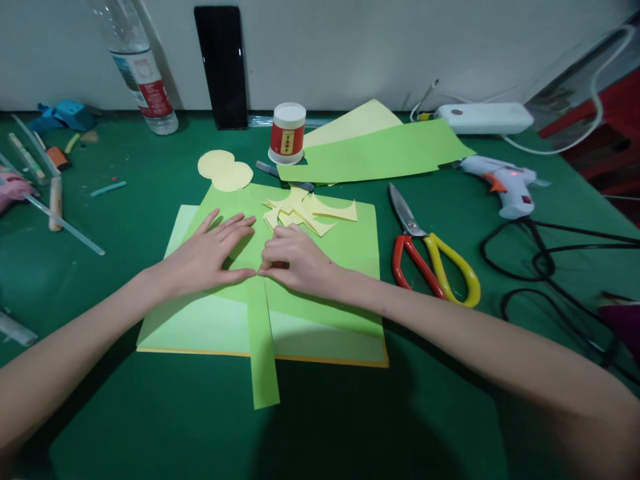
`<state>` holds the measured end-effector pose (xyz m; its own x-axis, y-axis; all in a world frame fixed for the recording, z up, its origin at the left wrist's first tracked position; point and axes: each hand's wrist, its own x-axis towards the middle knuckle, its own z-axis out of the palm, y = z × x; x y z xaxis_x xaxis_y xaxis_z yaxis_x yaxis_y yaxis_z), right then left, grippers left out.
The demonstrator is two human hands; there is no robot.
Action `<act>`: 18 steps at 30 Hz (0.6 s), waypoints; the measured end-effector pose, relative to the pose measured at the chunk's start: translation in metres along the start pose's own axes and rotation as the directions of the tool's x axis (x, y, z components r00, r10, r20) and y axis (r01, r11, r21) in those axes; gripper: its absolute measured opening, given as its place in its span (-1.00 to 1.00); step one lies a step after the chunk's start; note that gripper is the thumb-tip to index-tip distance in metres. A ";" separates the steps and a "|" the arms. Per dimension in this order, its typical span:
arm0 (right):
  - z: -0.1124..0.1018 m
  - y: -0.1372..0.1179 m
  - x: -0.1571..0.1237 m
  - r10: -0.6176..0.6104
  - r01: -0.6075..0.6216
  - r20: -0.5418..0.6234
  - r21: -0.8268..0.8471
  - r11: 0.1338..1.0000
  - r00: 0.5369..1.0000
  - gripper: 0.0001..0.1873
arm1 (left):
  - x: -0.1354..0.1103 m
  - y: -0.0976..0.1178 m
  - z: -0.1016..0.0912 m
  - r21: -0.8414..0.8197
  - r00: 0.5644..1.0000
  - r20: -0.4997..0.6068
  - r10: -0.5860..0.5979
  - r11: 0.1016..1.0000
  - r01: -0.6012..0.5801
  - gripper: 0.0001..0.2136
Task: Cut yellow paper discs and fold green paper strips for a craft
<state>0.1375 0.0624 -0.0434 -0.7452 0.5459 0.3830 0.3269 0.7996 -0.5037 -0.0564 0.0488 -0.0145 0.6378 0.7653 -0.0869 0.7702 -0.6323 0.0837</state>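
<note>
A long green paper strip (263, 360) runs toward me over a stack of light green sheets (320, 337), its near end overhanging the stack. My left hand (213, 253) lies flat with fingers spread on the green paper, thumb tip at the strip. My right hand (300, 263) is closed, its thumb and curled forefinger pinched at the strip; what lies under the fingers is partly hidden. Just beyond the hands, yellow paper scraps (305, 210) are heaped. Two overlapping yellow paper circles (225, 170) rest at the sheet's far left edge.
Right of the stack lie scissors (413, 227) with red and yellow handles. Farther right are a glue gun (505, 183), its black cord (543, 257) and a white power strip (485, 118). A red-labelled tub (288, 133), phone (223, 67) and bottle (150, 87) stand behind.
</note>
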 end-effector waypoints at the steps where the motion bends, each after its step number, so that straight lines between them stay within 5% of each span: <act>1: 0.000 -0.001 -0.002 -0.016 0.016 0.019 0.009 1.000 1.000 -0.75 | -0.001 0.001 0.000 0.007 1.000 0.010 0.006 1.000 -0.006 -0.31; 13: -0.005 -0.033 -0.032 -0.160 0.145 0.218 0.084 0.986 0.963 -0.75 | -0.005 0.005 0.008 0.057 0.999 -0.009 0.034 0.998 -0.033 -0.14; 18: -0.007 -0.028 -0.028 -0.008 0.005 0.046 0.079 0.997 0.999 -0.82 | -0.009 0.013 0.007 0.102 0.989 -0.053 0.140 0.986 -0.134 -0.30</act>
<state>0.1534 0.0265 -0.0343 -0.7736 0.5272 0.3516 0.2766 0.7801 -0.5613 -0.0521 0.0329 -0.0194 0.7380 0.6744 -0.0216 0.6744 -0.7383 -0.0074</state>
